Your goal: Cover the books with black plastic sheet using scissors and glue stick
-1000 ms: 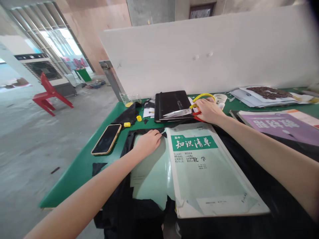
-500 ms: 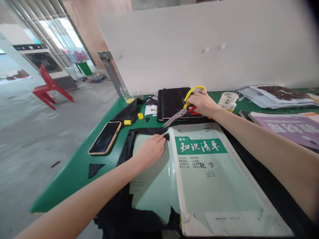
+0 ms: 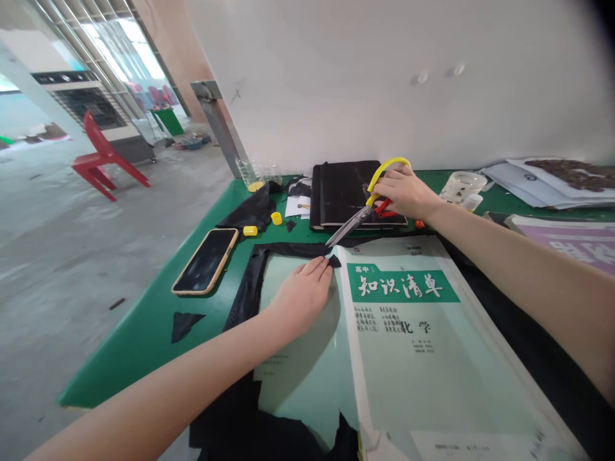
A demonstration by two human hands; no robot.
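The left hand (image 3: 303,296) lies flat, fingers extended, on the spread cover (image 3: 302,384) of the green book (image 3: 413,378). The right hand (image 3: 407,191) grips the scissors (image 3: 354,222), blade tips at the black cloth (image 3: 293,248) along the book's top edge. A phone (image 3: 205,262) lies to the left; a black notebook (image 3: 342,192) lies beyond the book.

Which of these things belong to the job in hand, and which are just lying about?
In use, it seems:
scissors, in the right hand
green book, its opened cover under the left hand
black material around the book

Apparently just lying about:
phone
two yellow caps
black notebook
purple book
red chair
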